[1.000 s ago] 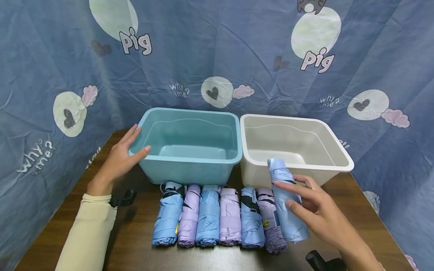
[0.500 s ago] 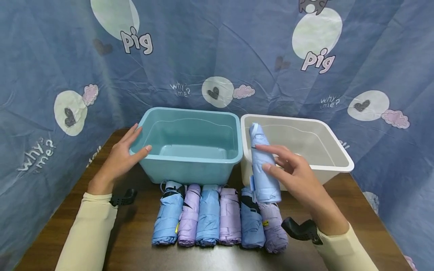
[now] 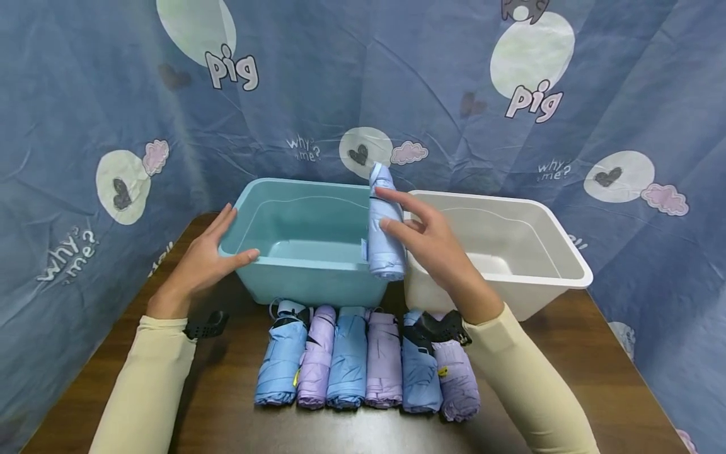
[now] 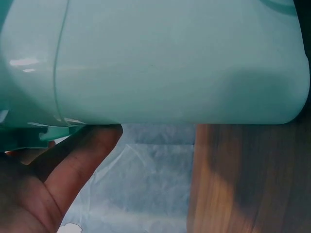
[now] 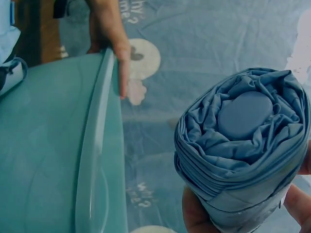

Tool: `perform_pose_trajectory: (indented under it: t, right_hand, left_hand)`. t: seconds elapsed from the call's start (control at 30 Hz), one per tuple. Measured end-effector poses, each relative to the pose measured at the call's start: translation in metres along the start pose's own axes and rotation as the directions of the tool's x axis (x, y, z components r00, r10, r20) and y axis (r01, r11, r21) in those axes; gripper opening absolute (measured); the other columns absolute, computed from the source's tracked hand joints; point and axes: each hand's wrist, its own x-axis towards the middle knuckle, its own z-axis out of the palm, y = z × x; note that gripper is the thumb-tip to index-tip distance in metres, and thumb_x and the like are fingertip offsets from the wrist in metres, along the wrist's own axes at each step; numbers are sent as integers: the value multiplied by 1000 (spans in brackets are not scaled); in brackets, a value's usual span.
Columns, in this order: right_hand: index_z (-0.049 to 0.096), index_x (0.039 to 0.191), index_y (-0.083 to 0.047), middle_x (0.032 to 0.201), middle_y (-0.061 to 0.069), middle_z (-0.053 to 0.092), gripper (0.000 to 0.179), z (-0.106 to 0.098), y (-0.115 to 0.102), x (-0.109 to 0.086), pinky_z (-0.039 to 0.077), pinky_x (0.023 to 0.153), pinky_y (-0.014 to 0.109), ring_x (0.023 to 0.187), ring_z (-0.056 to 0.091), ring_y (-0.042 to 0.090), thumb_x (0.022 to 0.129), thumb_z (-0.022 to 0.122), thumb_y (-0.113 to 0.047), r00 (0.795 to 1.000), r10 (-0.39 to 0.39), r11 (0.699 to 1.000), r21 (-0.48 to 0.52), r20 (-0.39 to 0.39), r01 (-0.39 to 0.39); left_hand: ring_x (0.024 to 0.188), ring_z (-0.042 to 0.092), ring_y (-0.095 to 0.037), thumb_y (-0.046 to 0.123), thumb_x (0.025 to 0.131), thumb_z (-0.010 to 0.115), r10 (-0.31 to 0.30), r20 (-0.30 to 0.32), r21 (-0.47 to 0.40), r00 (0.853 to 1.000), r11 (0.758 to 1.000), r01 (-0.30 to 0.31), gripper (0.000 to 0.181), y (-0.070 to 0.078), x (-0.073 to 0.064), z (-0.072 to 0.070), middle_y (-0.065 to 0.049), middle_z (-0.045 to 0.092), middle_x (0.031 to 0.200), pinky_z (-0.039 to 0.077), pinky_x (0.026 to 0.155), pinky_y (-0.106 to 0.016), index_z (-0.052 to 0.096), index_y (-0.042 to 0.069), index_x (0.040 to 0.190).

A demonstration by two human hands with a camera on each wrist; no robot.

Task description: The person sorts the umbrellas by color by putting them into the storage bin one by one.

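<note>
A folded light blue umbrella [image 3: 387, 233] is pinched between the thumb and fingers of my right hand [image 3: 433, 243]. It is held up at the right end of the teal bin [image 3: 309, 265], partly over its rim. Up close in the right wrist view, the bundled end of the umbrella [image 5: 245, 116] faces the camera. My left hand [image 3: 198, 261] rests on the bin's left side, fingers extended along the rim and thumb over the front corner. In the left wrist view, fingers [image 4: 85, 162] touch the teal bin's wall [image 4: 170, 63].
Several folded umbrellas, blue and purple alternating, lie in a row before the bins, among them a purple umbrella [image 3: 384, 359]. A white bin [image 3: 499, 277] stands right of the teal one. All rest on a wooden table [image 3: 567, 353] before a patterned blue cloth [image 3: 454, 145].
My right hand has carried the light blue umbrella left and up, from in front of the white bin to the teal bin's right end. My left hand stays on the teal bin.
</note>
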Motion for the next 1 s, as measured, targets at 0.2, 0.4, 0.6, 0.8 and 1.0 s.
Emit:
perform_pose_trajectory:
  t: [0.2,0.4,0.6,0.8,1.0]
  right_hand:
    - [56,137,-31,135,9,44,49,22,8,34,55,77,40,95,66,29,91,65,-16,999,37,999,-31,-35,-38]
    - [57,135,-33,135,9,46,49,42,17,64,53,82,39,111,55,24,89,67,-21,993,70,993,-90,-94,-79]
    - [56,136,-33,139,12,44,49,62,24,88,52,83,40,117,49,26,90,66,-23,984,131,985,-97,-117,-143]
    - [46,143,-36,148,7,39,56,84,31,102,51,84,37,117,50,21,91,64,-24,970,215,961,-150,-116,-232]
    - [43,145,-37,151,0,38,62,102,43,119,49,85,33,118,48,17,89,65,-25,954,269,934,-204,-133,-292]
  left_hand:
    - [146,9,-33,46,82,72,-6,-2,2,1000,1000,6,99,-2,-2,-1,12,4,161,19,104,-70,11,23,156]
    - [146,9,-32,46,82,73,-26,-3,-24,1000,999,26,98,0,-4,-2,15,4,160,19,104,-70,11,25,156]
    - [146,10,-32,44,83,72,-11,-10,-18,1000,1000,11,96,0,-5,-2,15,5,159,21,104,-69,12,24,156]
    - [146,11,-33,45,83,72,-16,-2,-17,1000,1000,16,97,1,-3,0,15,5,159,21,104,-69,12,25,156]
    - [146,10,-32,46,83,72,-22,5,-19,1000,1000,22,96,5,0,1,16,5,159,20,104,-69,13,26,156]
